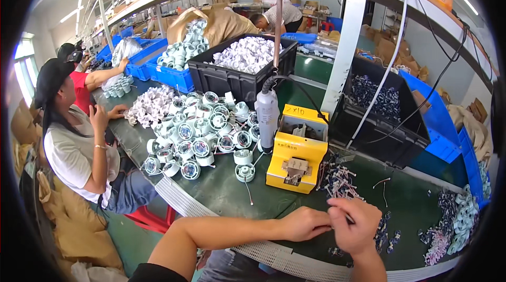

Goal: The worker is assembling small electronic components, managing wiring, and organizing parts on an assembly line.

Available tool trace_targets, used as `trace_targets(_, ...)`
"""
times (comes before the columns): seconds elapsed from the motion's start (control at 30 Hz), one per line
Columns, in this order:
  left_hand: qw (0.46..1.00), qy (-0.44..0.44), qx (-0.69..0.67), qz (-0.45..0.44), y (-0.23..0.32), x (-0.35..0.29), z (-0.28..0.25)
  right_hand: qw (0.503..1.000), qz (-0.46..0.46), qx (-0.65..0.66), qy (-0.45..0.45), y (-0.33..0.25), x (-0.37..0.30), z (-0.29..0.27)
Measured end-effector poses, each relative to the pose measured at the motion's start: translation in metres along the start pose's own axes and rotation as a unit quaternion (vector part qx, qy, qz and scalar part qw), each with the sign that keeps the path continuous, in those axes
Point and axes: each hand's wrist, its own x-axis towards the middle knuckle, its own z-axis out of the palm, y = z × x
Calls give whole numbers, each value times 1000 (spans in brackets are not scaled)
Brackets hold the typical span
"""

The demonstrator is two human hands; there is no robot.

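Observation:
My left hand and my right hand meet over the near edge of the green bench, fingertips pinched close together. Whatever lies between them is too small or hidden to make out. Just beyond my hands is a heap of thin wires with small connectors. Dark small parts lie beside my right hand. A yellow boxy machine stands ahead of my left hand, and a grey electric screwdriver hangs upright at its left. Many round pale-green housings are piled farther left, one with a wire trailing.
A black crate of white parts stands at the back, with blue bins to its left. Another black crate holds dark parts at right. A white post rises between them. Co-workers sit along the left side.

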Motion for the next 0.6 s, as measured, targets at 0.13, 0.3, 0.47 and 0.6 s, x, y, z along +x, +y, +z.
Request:
trace_targets(0.13,1000,4,-21,-16,10,9,3,982,181,19,44,46,-44,-1)
trace_targets(0.3,998,26,-11,-55,7,8,-2,980,196,39,13,58,-50,6)
trace_targets(0.47,996,61,-5,-58,7,9,-3,978,205,39,-13,58,-49,5)
trace_targets(0.6,995,67,-8,-75,11,11,-6,975,217,39,-24,59,-49,5)
